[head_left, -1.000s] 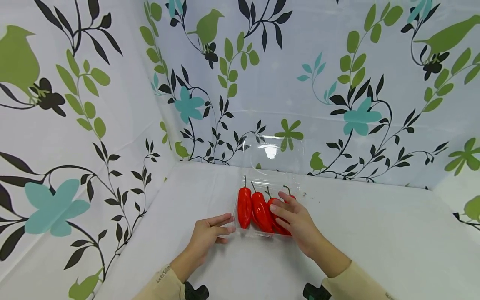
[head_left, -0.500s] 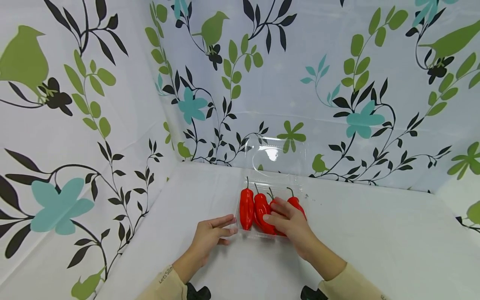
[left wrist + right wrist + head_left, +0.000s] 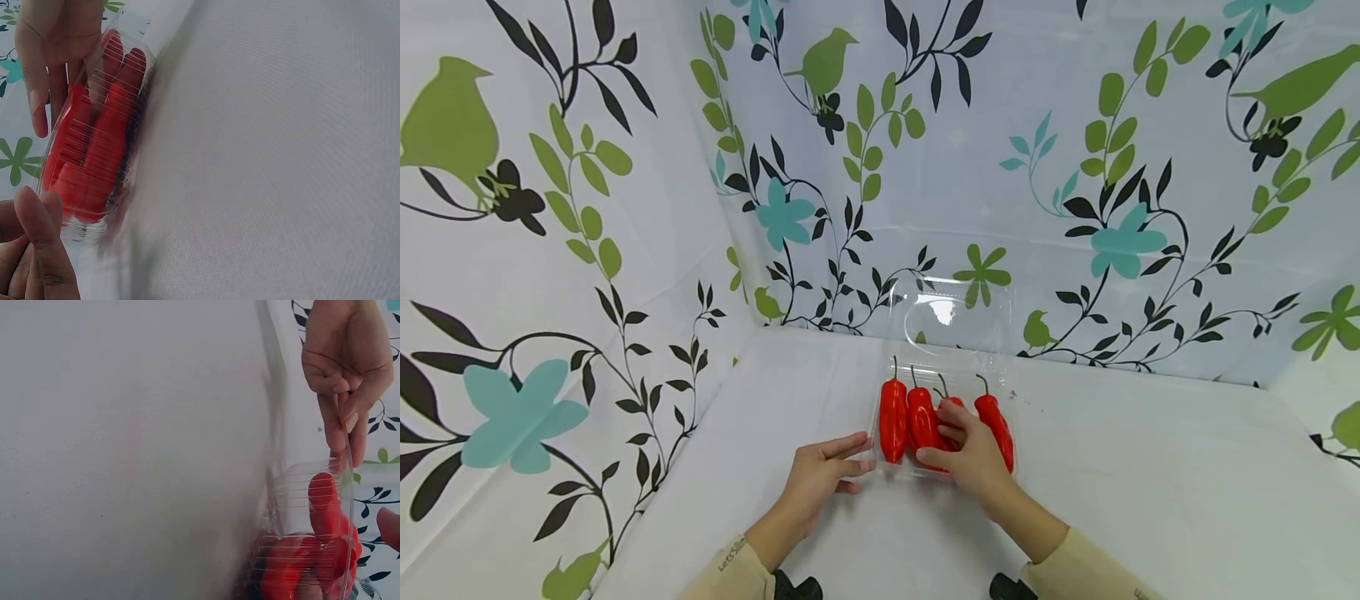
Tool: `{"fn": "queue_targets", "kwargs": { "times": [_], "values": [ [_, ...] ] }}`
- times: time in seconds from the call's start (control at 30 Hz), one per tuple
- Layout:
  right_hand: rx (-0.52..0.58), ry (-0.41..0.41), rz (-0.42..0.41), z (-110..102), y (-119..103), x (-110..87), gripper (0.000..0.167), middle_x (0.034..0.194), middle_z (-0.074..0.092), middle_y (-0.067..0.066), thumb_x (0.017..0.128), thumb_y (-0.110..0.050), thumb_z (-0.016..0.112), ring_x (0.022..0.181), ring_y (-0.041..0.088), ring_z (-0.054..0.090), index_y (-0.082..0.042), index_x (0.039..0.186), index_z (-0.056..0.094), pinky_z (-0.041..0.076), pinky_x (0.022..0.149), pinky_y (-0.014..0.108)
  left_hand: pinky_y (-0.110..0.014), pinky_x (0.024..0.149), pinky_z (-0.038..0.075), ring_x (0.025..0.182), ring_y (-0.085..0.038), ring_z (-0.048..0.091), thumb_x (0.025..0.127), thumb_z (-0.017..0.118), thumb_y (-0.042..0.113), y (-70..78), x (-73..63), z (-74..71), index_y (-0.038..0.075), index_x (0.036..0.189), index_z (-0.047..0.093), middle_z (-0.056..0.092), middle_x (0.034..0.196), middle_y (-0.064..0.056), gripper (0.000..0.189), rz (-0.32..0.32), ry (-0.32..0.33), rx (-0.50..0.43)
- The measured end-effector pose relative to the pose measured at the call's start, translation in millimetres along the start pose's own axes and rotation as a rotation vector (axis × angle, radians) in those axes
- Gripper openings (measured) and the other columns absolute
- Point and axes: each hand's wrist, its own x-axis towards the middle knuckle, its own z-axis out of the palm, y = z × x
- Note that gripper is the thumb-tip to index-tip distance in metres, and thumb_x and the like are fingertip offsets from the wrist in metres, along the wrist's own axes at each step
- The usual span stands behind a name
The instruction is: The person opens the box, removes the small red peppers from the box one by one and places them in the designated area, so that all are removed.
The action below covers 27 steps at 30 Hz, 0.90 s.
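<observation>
Several red chili peppers (image 3: pixel 893 421) with green stems lie side by side in a clear plastic container (image 3: pixel 913 472), its lid standing raised behind. At the near left edge, my left hand (image 3: pixel 820 477) pinches the rim between thumb and fingers; the right wrist view shows this left hand (image 3: pixel 350 369) on the thin edge. My right hand (image 3: pixel 973 454) reaches over the middle peppers, partly covering one chili (image 3: pixel 951 402). Its fingers touch there, while the thumb extends apart over the neighbouring pepper. The rightmost chili pepper (image 3: pixel 996 429) lies uncovered, tilted.
The transparent lid (image 3: pixel 955 312) leans up near the patterned backdrop (image 3: pixel 1052 75). Under the container spreads a white tabletop (image 3: pixel 1135 467). Another printed cloth (image 3: pixel 625 167) hangs along the left side.
My right hand has moved left from the rightmost chili pepper to the middle ones. That rightmost pepper now shows fully, tilted toward the container's right side. My left hand stays on the rim.
</observation>
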Motion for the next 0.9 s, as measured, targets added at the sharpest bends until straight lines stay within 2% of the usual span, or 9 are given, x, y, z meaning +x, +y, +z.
{"fn": "queue_targets", "kwargs": {
  "times": [0.27, 0.53, 0.9],
  "values": [
    [-0.084, 0.017, -0.031, 6.3, 6.8, 2.8, 0.078, 0.141, 0.056, 0.016, 0.079, -0.004, 0.084, 0.126, 0.037, 0.054, -0.003, 0.148, 0.048, 0.058, 0.085, 0.048, -0.029, 0.067, 0.058, 0.092, -0.018, 0.073, 0.087, 0.076, 0.006, -1.4, -0.8, 1.5, -0.005, 0.133, 0.063, 0.067, 0.127, -0.017, 0.049, 0.000, -0.010, -0.005],
    [-0.048, 0.023, -0.017, 7.1, 4.2, 1.2, 0.073, 0.135, 0.056, 0.017, 0.080, -0.003, 0.083, 0.122, 0.038, 0.058, -0.002, 0.145, 0.050, 0.058, 0.084, 0.047, -0.030, 0.069, 0.059, 0.093, -0.018, 0.073, 0.086, 0.077, 0.007, -3.8, 1.1, 0.8, -0.003, 0.132, 0.064, 0.068, 0.127, -0.015, 0.049, -0.009, -0.013, 0.007],
    [-0.028, 0.005, 0.006, 5.9, 2.1, 2.9, 0.074, 0.135, 0.056, 0.018, 0.080, -0.004, 0.084, 0.119, 0.037, 0.059, -0.003, 0.146, 0.051, 0.059, 0.082, 0.046, -0.031, 0.069, 0.059, 0.095, -0.020, 0.072, 0.087, 0.077, 0.008, 0.0, -0.8, 1.7, -0.003, 0.133, 0.064, 0.067, 0.128, -0.016, 0.048, 0.002, -0.009, 0.014]
  ]
}}
